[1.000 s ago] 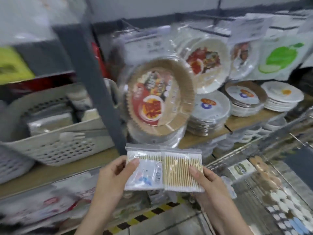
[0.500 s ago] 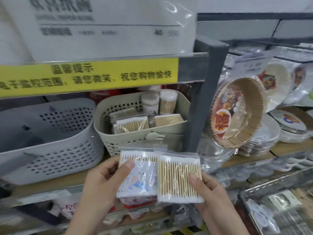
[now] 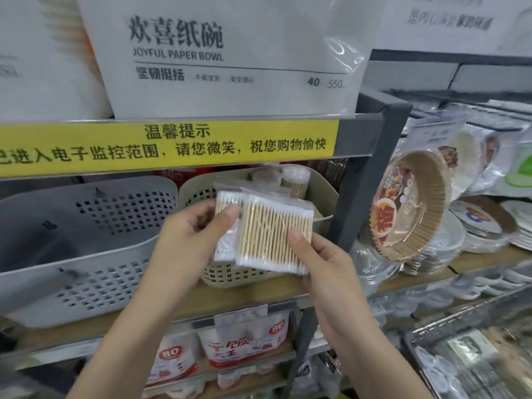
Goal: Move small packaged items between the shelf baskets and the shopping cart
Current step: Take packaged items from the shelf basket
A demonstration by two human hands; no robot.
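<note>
The left hand [image 3: 184,237] pinched one swab pack [image 3: 226,226] with its thumb on the front. The right hand [image 3: 325,266] pinched the other swab pack [image 3: 276,234] the same way, and that pack lay partly over the first. Both packs were held up just in front of the beige basket [image 3: 322,197] on the shelf [image 3: 230,298]. A grey basket [image 3: 86,240] stood to its left. Paper plates [image 3: 408,208] stood to the right.

At frame centre, two clear packs of wooden cotton swabs [image 3: 273,234] overlap before the beige perforated plastic basket [image 3: 322,205], which sits on the wooden shelf [image 3: 253,295] right of the grey perforated plastic basket [image 3: 86,234]. Brown paper liners [image 3: 411,208] stand at right.
</note>
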